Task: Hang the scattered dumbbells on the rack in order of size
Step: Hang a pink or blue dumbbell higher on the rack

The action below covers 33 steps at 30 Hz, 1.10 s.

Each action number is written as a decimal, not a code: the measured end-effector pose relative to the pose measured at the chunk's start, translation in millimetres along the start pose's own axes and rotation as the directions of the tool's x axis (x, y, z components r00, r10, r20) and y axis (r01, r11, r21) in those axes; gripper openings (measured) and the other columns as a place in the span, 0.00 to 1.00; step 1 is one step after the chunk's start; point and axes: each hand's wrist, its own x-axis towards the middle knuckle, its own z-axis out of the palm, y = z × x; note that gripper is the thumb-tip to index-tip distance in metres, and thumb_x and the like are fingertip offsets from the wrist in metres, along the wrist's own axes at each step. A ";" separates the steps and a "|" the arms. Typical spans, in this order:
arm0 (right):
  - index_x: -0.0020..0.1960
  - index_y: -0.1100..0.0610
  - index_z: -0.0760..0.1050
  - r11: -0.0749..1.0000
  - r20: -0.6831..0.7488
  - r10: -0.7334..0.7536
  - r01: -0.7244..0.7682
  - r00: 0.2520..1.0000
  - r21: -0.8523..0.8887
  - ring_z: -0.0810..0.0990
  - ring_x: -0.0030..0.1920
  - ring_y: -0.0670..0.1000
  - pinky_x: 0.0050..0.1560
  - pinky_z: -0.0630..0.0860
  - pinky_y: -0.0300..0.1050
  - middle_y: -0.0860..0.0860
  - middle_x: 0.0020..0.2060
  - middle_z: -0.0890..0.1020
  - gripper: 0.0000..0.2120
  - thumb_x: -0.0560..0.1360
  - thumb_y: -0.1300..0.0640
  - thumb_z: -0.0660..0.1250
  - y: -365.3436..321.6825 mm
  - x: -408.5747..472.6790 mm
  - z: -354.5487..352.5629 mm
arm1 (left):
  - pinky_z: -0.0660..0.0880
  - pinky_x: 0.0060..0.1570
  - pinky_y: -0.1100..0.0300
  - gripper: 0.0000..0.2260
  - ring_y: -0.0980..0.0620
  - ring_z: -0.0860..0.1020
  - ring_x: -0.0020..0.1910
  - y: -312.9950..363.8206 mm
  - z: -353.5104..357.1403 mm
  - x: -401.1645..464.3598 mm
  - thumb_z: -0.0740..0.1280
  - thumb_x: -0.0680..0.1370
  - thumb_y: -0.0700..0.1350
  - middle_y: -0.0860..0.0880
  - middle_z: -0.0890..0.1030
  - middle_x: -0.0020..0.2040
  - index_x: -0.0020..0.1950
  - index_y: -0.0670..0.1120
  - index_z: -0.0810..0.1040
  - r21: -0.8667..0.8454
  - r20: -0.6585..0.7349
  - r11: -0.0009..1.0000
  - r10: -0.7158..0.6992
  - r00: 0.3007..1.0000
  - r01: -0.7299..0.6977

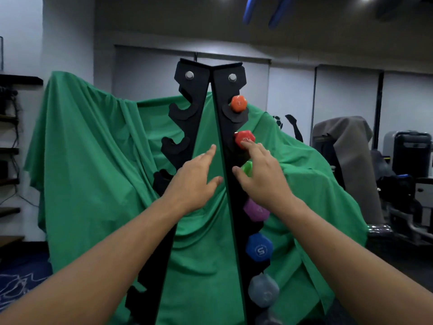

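A tall black A-frame dumbbell rack [212, 95] stands right before me. Its right arm carries an orange dumbbell [238, 103] at the top, then a red dumbbell [244, 138], a green dumbbell [247, 167], a purple dumbbell [255, 211], a blue dumbbell [259, 247] and a grey dumbbell [263, 290]. The hooks on the left arm hold nothing. My right hand [260, 174] is open, fingertips touching the red dumbbell, and it partly hides the green one. My left hand [196, 179] is open in the gap between the rack's arms, holding nothing.
A green cloth [93, 148] is draped over something behind the rack. Covered gym machines [344, 146] stand at the right. Shelves [9, 148] line the left wall. Blue patterned floor [18, 277] shows at lower left.
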 end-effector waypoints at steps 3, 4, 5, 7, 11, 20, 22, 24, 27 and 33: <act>0.78 0.56 0.68 1.000 0.051 -0.001 0.000 0.999 0.024 0.65 0.79 0.57 0.80 0.60 0.56 0.55 0.77 0.71 0.31 0.78 0.52 0.72 -0.5 -50.6 18.9 | 0.70 0.73 0.46 0.38 0.49 0.68 0.77 -5.2 12.5 -41.6 0.69 0.80 0.56 0.49 0.68 0.79 0.85 0.53 0.52 0.045 0.061 0.999 0.009 0.998 -0.012; 0.78 0.56 0.68 0.999 0.076 -0.005 0.002 0.997 0.038 0.65 0.79 0.57 0.80 0.61 0.57 0.55 0.77 0.70 0.31 0.78 0.53 0.71 -0.9 -68.6 25.3 | 0.70 0.72 0.46 0.38 0.49 0.69 0.76 -6.9 18.5 -58.2 0.69 0.80 0.56 0.50 0.68 0.79 0.84 0.53 0.52 0.061 0.094 0.998 0.011 0.996 -0.017; 0.78 0.56 0.68 0.999 0.099 -0.009 0.003 0.995 0.052 0.64 0.80 0.56 0.80 0.61 0.57 0.55 0.77 0.70 0.30 0.78 0.53 0.71 -1.5 -86.8 31.6 | 0.71 0.71 0.46 0.38 0.50 0.69 0.76 -8.7 24.6 -75.4 0.69 0.80 0.56 0.51 0.68 0.79 0.84 0.53 0.52 0.076 0.125 0.997 0.011 0.992 -0.021; 0.78 0.57 0.68 0.997 0.143 -0.012 0.002 0.990 0.071 0.64 0.80 0.56 0.80 0.61 0.54 0.55 0.78 0.70 0.30 0.78 0.53 0.71 -2.8 -122.0 43.3 | 0.73 0.69 0.46 0.38 0.49 0.70 0.75 -15.0 37.9 -108.9 0.69 0.80 0.56 0.53 0.67 0.80 0.84 0.53 0.52 0.105 0.181 0.994 0.004 0.984 -0.023; 0.78 0.56 0.69 0.994 0.252 0.046 -0.069 0.967 0.083 0.65 0.79 0.55 0.80 0.61 0.51 0.54 0.77 0.71 0.29 0.79 0.52 0.70 -2.9 -190.9 66.5 | 0.75 0.66 0.44 0.38 0.46 0.72 0.74 -33.4 67.7 -170.1 0.68 0.80 0.55 0.52 0.67 0.80 0.84 0.54 0.51 0.148 0.283 0.989 -0.054 0.958 0.012; 0.73 0.58 0.73 0.961 0.505 0.193 -0.266 0.841 0.075 0.76 0.69 0.55 0.72 0.72 0.52 0.54 0.68 0.78 0.24 0.78 0.55 0.70 7.8 -337.1 112.3 | 0.74 0.67 0.45 0.38 0.41 0.73 0.72 -53.9 138.1 -287.8 0.69 0.79 0.54 0.47 0.70 0.78 0.84 0.49 0.55 0.192 0.510 0.972 -0.215 0.833 0.133; 0.72 0.58 0.74 0.941 0.559 0.250 -0.335 0.791 0.054 0.77 0.68 0.55 0.71 0.72 0.50 0.54 0.67 0.79 0.23 0.78 0.56 0.70 13.4 -367.8 121.9 | 0.75 0.66 0.45 0.37 0.40 0.74 0.71 -57.0 157.6 -315.4 0.69 0.79 0.54 0.46 0.71 0.77 0.84 0.48 0.55 0.197 0.569 0.967 -0.246 0.785 0.161; 0.72 0.57 0.74 0.917 0.610 0.310 -0.398 0.729 0.009 0.77 0.68 0.55 0.70 0.72 0.50 0.54 0.67 0.79 0.23 0.78 0.55 0.70 21.7 -395.9 131.8 | 0.75 0.66 0.43 0.37 0.39 0.74 0.71 -59.7 177.4 -341.1 0.69 0.79 0.54 0.46 0.71 0.77 0.84 0.50 0.56 0.202 0.620 0.957 -0.289 0.729 0.208; 0.72 0.54 0.74 0.865 0.691 0.413 -0.493 0.593 -0.094 0.77 0.67 0.54 0.68 0.74 0.52 0.52 0.68 0.78 0.22 0.79 0.53 0.69 36.9 -436.5 147.2 | 0.75 0.65 0.45 0.35 0.39 0.74 0.70 -64.3 207.9 -376.1 0.69 0.79 0.53 0.45 0.72 0.76 0.83 0.49 0.58 0.226 0.684 0.934 -0.354 0.638 0.276; 0.63 0.49 0.76 0.775 0.752 0.528 -0.586 0.394 -0.237 0.82 0.51 0.53 0.54 0.80 0.51 0.50 0.54 0.81 0.13 0.79 0.50 0.68 72.1 -516.9 178.3 | 0.76 0.63 0.43 0.32 0.39 0.76 0.68 -79.1 271.9 -442.5 0.70 0.79 0.53 0.46 0.74 0.74 0.81 0.51 0.62 0.260 0.785 0.889 -0.423 0.454 0.378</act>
